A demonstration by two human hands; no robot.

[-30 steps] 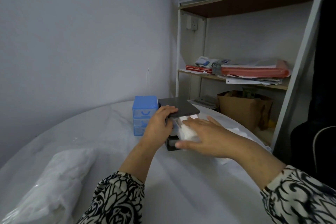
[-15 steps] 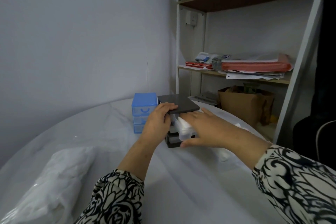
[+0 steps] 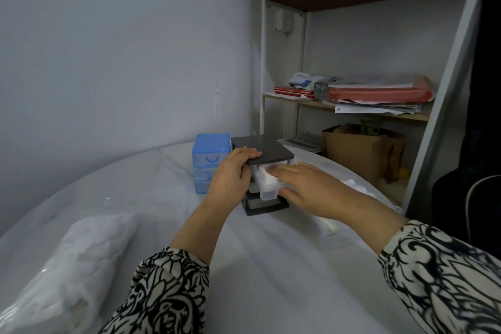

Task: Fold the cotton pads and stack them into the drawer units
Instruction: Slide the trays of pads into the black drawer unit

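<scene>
A dark grey drawer unit point(image 3: 263, 148) stands on the white table, with a blue drawer unit point(image 3: 210, 157) touching its left side. The grey unit's clear upper drawer point(image 3: 268, 194) is partly pulled out and holds white folded cotton pads point(image 3: 264, 177). My left hand point(image 3: 233, 173) grips the grey unit's top left edge, fingers curled over the lid. My right hand point(image 3: 306, 184) lies flat on the pads in the drawer, fingers straight, thumb against the drawer's front.
A plastic bag of white pads point(image 3: 67, 266) lies at the near left. Loose white pads point(image 3: 329, 225) lie under and right of my right forearm. Beyond the round table point(image 3: 151, 198) stands a shelf point(image 3: 352, 111) with papers and a cardboard box point(image 3: 357, 152).
My right hand has slid towards the grey unit with its fingers over the pads, and the clear drawer sits further in. My left hand has stayed on the lid.
</scene>
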